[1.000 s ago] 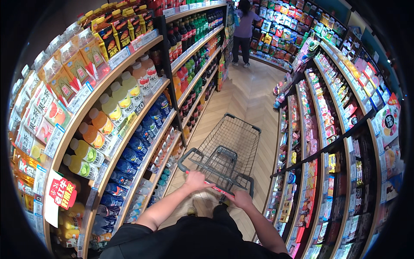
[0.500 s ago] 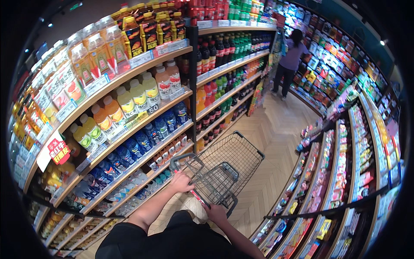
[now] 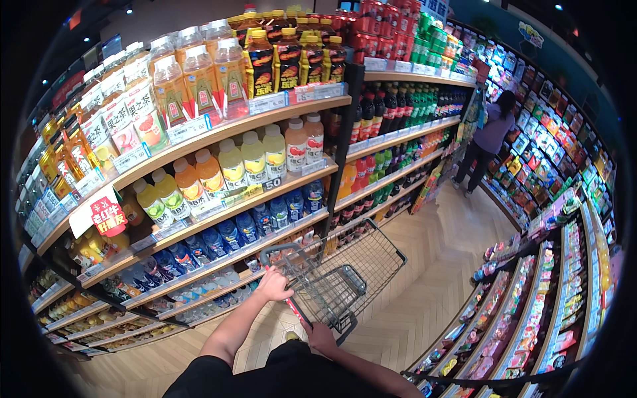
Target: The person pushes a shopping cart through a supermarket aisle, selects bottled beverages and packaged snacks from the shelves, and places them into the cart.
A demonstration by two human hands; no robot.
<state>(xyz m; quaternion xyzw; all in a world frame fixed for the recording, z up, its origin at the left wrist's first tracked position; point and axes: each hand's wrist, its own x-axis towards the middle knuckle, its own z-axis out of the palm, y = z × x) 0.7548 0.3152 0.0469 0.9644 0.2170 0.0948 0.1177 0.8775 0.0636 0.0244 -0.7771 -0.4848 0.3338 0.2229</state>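
Observation:
A dark wire shopping cart (image 3: 361, 268) stands in front of me, its basket pointing away to the right. The basket looks bare apart from a folded seat part near the handle. My left hand (image 3: 274, 285) is wrapped around the left portion of the red-and-grey cart handle (image 3: 296, 310). Lower on the same bar, my right hand (image 3: 322, 337) grips the right end; its fingers are partly hidden. Left of the cart rise drink shelves (image 3: 219, 159) holding bottled teas, juices and blue-labelled bottles.
Soda bottles (image 3: 391, 103) fill shelves farther along the left side. A person in a purple top (image 3: 492, 132) stands at the aisle's far end beside a wall of packaged snacks (image 3: 551, 119). Candy shelves (image 3: 524, 298) curve along the right. Pale herringbone floor (image 3: 431, 265) runs between.
My view has turned left, so the drink shelves and the person sit farther right in the picture. Both hands keep their grip on the cart handle.

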